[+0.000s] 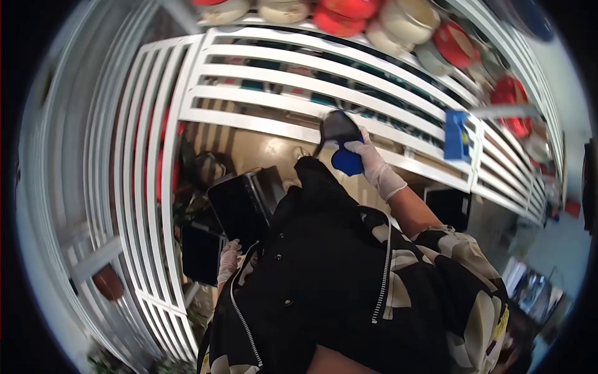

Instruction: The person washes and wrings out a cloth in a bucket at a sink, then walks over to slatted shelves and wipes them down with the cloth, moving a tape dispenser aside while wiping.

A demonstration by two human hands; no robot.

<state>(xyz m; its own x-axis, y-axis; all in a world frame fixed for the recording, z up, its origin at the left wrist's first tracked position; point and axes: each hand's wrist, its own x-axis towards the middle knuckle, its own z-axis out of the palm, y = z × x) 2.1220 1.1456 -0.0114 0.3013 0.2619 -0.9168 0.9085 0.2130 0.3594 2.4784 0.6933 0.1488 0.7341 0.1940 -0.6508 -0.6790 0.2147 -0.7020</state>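
Note:
My right hand [377, 169], in a thin whitish glove, is closed on a glossy black object with a blue rounded part [346, 162]; its exact kind is unclear. It is held out in front of me, close to the lower slats of a white slatted rack [249, 121]. My left hand [229, 257], gloved the same way, hangs low beside my body. Its fingers are loosely apart and nothing shows in them. Close by are black box-like containers [240, 209], and I cannot tell whether the hand touches them.
Red and cream pots [339, 15] line the top shelf. A blue packet-like item [456, 135] hangs on the slats at right. Another slatted shelf [146, 187] stands at left. Plants [199, 171] and a dark container [447, 207] are low down near the tan floor [265, 149].

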